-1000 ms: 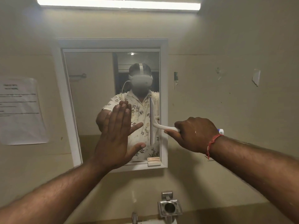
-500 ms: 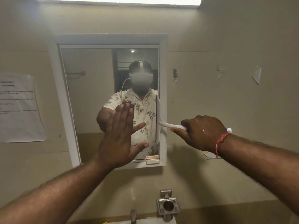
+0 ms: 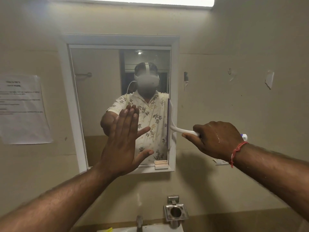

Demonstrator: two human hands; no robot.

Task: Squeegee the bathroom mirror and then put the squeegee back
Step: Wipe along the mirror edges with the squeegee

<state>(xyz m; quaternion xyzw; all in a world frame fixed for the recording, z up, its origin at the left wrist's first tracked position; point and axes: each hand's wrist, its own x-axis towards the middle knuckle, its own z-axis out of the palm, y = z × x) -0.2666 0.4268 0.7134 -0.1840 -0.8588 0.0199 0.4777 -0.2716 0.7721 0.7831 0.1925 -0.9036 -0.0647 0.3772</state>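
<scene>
A white-framed mirror (image 3: 93, 101) hangs on the beige wall ahead. My right hand (image 3: 215, 139) is closed around the handle of a white squeegee (image 3: 171, 126). Its blade stands upright at the mirror's right edge, over the glass and the frame. My left hand (image 3: 123, 143) is raised flat in front of the lower middle of the mirror, fingers straight and slightly apart, holding nothing. Whether the palm touches the glass I cannot tell.
A paper notice (image 3: 21, 109) is stuck on the wall to the left. Below the mirror a metal holder (image 3: 175, 210) juts from the wall, with a tap (image 3: 139, 222) and a white basin rim (image 3: 150, 229) at the bottom edge. A light strip (image 3: 130, 0) runs overhead.
The squeegee has slid to the right across the glass, from right of centre to the mirror's right edge. My left hand has stayed flat in front of the mirror.
</scene>
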